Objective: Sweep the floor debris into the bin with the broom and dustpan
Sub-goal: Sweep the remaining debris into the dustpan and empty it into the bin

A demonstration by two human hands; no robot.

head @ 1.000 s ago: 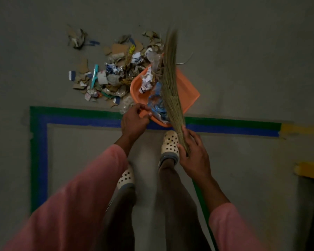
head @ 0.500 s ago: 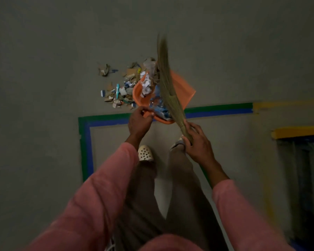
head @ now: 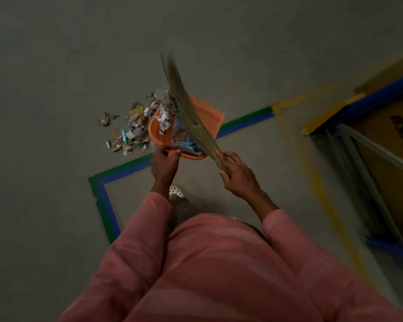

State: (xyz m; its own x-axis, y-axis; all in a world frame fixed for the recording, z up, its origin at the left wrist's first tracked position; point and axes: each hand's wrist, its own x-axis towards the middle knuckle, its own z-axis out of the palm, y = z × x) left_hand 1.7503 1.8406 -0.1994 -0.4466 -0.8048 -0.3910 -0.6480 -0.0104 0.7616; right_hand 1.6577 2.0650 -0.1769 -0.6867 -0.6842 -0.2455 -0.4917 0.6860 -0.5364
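An orange dustpan (head: 206,116) is lifted off the grey floor with paper and plastic scraps in it. My left hand (head: 165,162) grips its near rim. A straw broom (head: 184,108) lies across the dustpan over the scraps, its tip pointing away from me. My right hand (head: 236,174) holds the broom at its bound lower end. A pile of cardboard and paper debris (head: 132,131) lies on the floor to the left of the dustpan. No bin is recognisable.
Green and blue floor tape (head: 116,173) marks a rectangle corner around my feet; yellow tape (head: 321,189) runs along the right. A cardboard box (head: 391,145) and metal rails (head: 358,163) sit at the right edge. One white shoe (head: 176,190) shows below my hands.
I have straightened up and the view has turned to the right; the dustpan and broom have risen off the floor with the scraps, and the box at the right has come into view.
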